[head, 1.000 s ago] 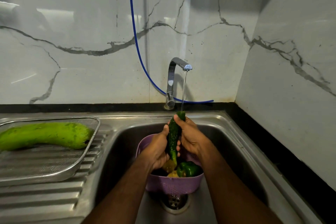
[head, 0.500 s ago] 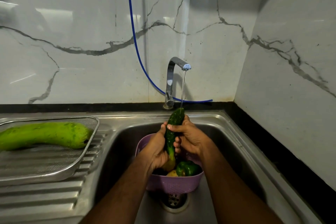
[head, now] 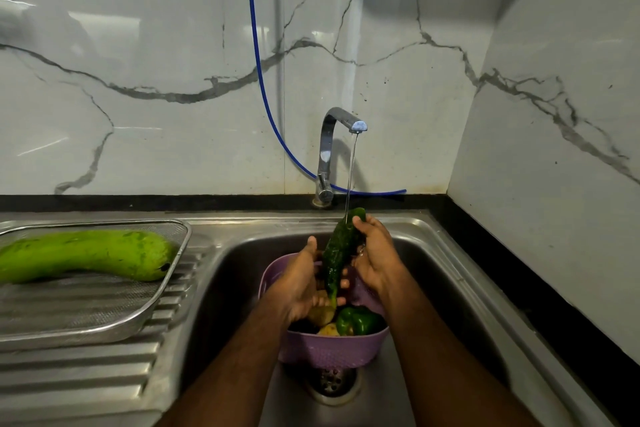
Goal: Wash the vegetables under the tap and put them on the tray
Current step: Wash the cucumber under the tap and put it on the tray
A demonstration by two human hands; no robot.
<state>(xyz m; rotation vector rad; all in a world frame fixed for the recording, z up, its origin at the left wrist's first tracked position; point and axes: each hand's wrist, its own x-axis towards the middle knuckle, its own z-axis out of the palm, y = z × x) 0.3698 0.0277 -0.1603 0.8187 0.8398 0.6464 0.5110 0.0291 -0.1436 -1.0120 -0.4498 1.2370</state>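
A dark green cucumber (head: 341, 246) stands tilted under the thin stream from the tap (head: 341, 121). My right hand (head: 375, 255) grips its upper part and my left hand (head: 298, 282) holds its lower part. Below them a purple basket (head: 332, 350) sits in the sink (head: 460, 288) over the drain, holding a green capsicum (head: 356, 321) and yellowish vegetables. A large light green bottle gourd (head: 86, 255) lies in the steel mesh tray (head: 104, 319) on the left drainboard.
A blue hose (head: 258, 55) hangs down the marble wall and runs behind the tap. A black counter strip (head: 519, 281) borders the sink at the back and right. The ribbed drainboard (head: 86, 371) extends in front of the tray.
The cucumber has slid upward between my hands, its tip now higher under the stream and leaning right. My right hand has shifted up along it.
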